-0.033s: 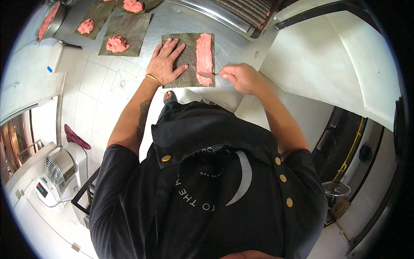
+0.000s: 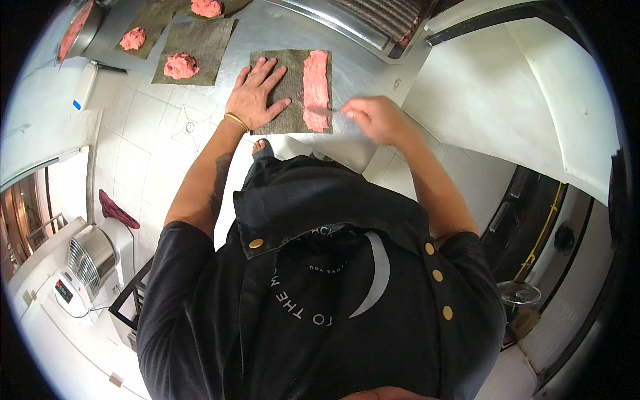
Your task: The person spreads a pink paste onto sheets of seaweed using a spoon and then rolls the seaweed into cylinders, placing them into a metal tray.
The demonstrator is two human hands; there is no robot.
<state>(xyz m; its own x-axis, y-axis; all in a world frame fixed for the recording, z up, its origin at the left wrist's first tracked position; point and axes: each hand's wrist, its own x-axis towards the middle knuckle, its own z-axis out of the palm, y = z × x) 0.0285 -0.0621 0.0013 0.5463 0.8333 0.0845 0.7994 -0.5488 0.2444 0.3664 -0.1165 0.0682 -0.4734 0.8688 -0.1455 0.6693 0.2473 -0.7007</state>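
A dark green nori sheet (image 2: 287, 110) lies on the steel table, with a long band of pink minced paste (image 2: 315, 77) spread down its right side. My left hand (image 2: 255, 97) rests flat on the sheet's left part, fingers spread. To the right of the sheet, my right hand (image 2: 377, 119) is closed round the handle of a small metal utensil with a flat, oval end (image 2: 320, 110). That end lies on the lower part of the pink band; blur hides whether it is a spoon or a spreader.
Further left, more nori sheets (image 2: 215, 43) carry mounds of pink paste (image 2: 181, 66). A metal bowl (image 2: 87, 32) of the paste stands at the far left. At the back right is a metal tray (image 2: 380, 48) with dark rolls. The table edge (image 2: 360, 157) lies close to my body.
The utensil's end has shifted slightly up the pink band, away from me. My right hand has moved a little with it; my left hand stays on the sheet.
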